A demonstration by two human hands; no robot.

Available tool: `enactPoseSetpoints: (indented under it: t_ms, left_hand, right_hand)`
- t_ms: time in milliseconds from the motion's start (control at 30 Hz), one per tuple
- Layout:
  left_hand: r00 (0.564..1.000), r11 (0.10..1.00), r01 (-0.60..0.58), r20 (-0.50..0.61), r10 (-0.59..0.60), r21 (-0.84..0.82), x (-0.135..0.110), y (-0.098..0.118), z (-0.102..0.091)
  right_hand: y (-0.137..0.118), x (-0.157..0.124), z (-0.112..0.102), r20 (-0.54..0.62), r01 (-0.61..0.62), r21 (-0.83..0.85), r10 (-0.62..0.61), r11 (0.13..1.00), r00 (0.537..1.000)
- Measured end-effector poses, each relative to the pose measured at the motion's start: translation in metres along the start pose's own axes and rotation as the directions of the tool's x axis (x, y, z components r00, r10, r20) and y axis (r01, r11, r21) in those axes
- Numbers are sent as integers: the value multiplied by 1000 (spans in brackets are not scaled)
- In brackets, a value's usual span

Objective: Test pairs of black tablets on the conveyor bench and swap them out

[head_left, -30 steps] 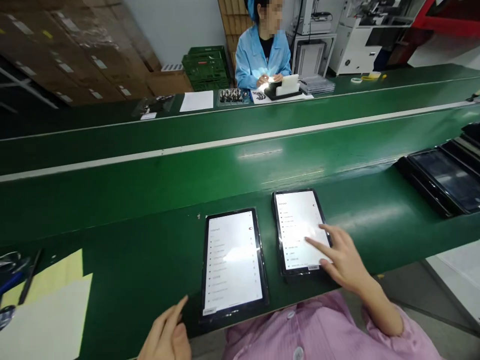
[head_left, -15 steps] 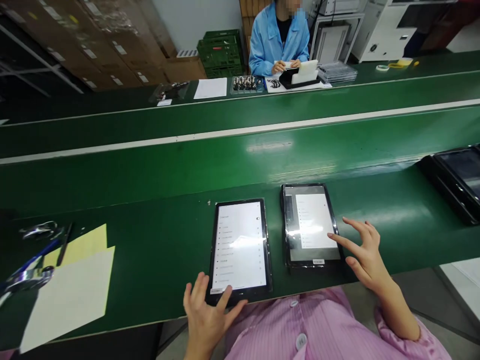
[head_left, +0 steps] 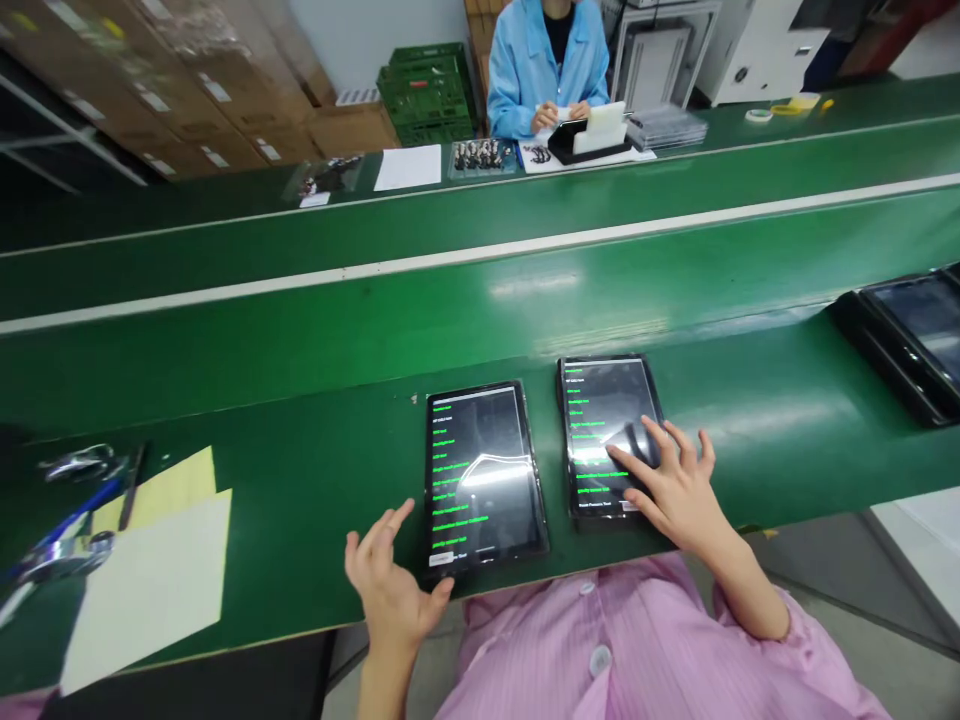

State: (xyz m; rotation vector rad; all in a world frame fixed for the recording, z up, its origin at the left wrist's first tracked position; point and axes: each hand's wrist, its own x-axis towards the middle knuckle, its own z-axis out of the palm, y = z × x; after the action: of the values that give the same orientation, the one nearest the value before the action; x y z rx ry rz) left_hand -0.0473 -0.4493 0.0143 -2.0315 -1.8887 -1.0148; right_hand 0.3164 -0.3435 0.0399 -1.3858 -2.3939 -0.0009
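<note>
Two tablets lie side by side on the green bench in front of me, each showing a dark screen with lines of mostly green text. My left hand (head_left: 394, 580) is open beside the lower left corner of the left tablet (head_left: 486, 490), its thumb close to the bottom edge. Over the right tablet (head_left: 600, 400) is my right hand (head_left: 675, 485), fingers spread, with the index fingertip at the middle of the screen. Whether that fingertip presses the glass or hovers I cannot tell. Neither hand holds anything.
Paper sheets (head_left: 161, 580), a pen (head_left: 133, 485) and shiny metal items (head_left: 67, 560) lie at left. More dark tablets (head_left: 915, 320) are stacked at right. Across the raised green divider a person in a blue jacket (head_left: 544, 70) works near a parts tray (head_left: 484, 157).
Both screens have switched from white lists to dark ones with green text. My right hand has moved left over the right tablet; my left hand has drawn off the left tablet's lower edge.
</note>
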Motion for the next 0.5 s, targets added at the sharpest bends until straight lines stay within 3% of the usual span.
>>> enactPoseSetpoints:
  t_ms: [133, 233, 367, 433, 500]
  left_hand:
    - [999, 999, 33, 36, -34, 41, -2, 6, 4]
    - [996, 997, 55, 63, -59, 62, 0, 13, 6]
    - [979, 994, 17, 198, -39, 110, 4, 17, 5]
    - [987, 993, 57, 144, -72, 106, 5, 16, 3]
    - [990, 988, 142, 8, -142, 60, 5, 12, 1]
  right_hand:
    - [25, -12, -5, -126, -76, 83, 86, 994, 988]
    - [51, -16, 6, -140, -184, 279, 230, 942, 963]
    - [72, -12, 38, -3, -227, 665, 307, 712, 952]
    - [75, -11, 50, 20, -227, 744, 319, 629, 947]
    - [75, -11, 54, 33, -221, 765, 305, 605, 952]
